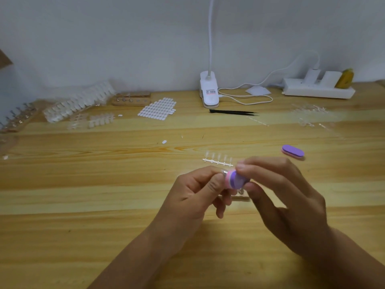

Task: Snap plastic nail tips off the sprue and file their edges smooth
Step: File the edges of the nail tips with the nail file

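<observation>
A small clear plastic nail tip [224, 172] is pinched between the thumb and forefinger of the left hand [193, 192], held over the light wooden table [104, 205]. A short oval file block with pink and purple layers [236, 180] is gripped between the curled fingers and thumb of the right hand [287, 197], and its rounded end is laid against the tip. From the left-hand pinch the file lies at about four o'clock, touching. Its long axis appears to run from ten o'clock to four o'clock, back into the right palm, though most of its length is hidden by the fingers.

The filing step is judged to be in hand. The stroke is expected from the right hand, with the tip steadied by the left.

A clear plastic sprue strip [217, 161], with several tips attached, lies flat on the table at twelve o'clock from the two hands, near them. Its long axis runs roughly from nine to three o'clock. Its right end is nearest the right forefinger, so that hand is judged the closer for the following snap. A second purple and pink oval file [292, 152] lies at one o'clock from the right hand, apart from it.
</observation>
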`<state>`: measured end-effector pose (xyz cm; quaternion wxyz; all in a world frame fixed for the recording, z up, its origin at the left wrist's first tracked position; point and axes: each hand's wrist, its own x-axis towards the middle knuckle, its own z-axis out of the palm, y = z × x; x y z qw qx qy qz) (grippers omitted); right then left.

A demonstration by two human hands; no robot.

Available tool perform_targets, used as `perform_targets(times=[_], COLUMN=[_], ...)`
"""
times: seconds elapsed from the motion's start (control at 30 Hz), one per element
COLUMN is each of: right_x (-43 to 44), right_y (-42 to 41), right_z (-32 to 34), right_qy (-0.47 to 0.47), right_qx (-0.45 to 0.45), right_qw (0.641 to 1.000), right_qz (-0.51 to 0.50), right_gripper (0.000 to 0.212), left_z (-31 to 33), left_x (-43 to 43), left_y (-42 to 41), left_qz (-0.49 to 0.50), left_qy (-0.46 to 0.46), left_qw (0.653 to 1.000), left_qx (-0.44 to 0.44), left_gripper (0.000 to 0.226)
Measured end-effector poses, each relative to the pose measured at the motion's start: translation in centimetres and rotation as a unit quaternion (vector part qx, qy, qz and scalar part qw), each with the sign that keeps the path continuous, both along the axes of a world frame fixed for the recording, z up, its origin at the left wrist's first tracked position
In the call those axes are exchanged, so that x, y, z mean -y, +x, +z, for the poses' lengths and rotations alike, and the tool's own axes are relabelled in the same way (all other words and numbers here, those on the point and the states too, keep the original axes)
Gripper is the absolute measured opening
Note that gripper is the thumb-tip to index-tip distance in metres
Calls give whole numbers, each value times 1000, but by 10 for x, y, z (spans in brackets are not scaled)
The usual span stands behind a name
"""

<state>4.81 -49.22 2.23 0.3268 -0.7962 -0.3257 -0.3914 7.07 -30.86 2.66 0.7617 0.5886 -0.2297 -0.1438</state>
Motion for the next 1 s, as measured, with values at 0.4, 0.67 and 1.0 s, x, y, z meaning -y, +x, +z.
perform_targets(times=[0.4,0.67,1.0], right_x=[5,3,8], right_y=[1,-1,4], right_z=[0,1,0], right_qy=[-60,-59,-49], right_qx=[-11,-11,-23], right_qw=[998,998,999], right_qz=[7,4,-4], right_gripper=[28,28,29], left_z=[-1,1,3], left_x=[2,0,1], left_y=[-5,-4,-4], left_qz=[-37,-29,-5], left_qy=[59,65,65], left_qw=[997,997,997], left_qx=[29,40,35], left_gripper=[27,28,27])
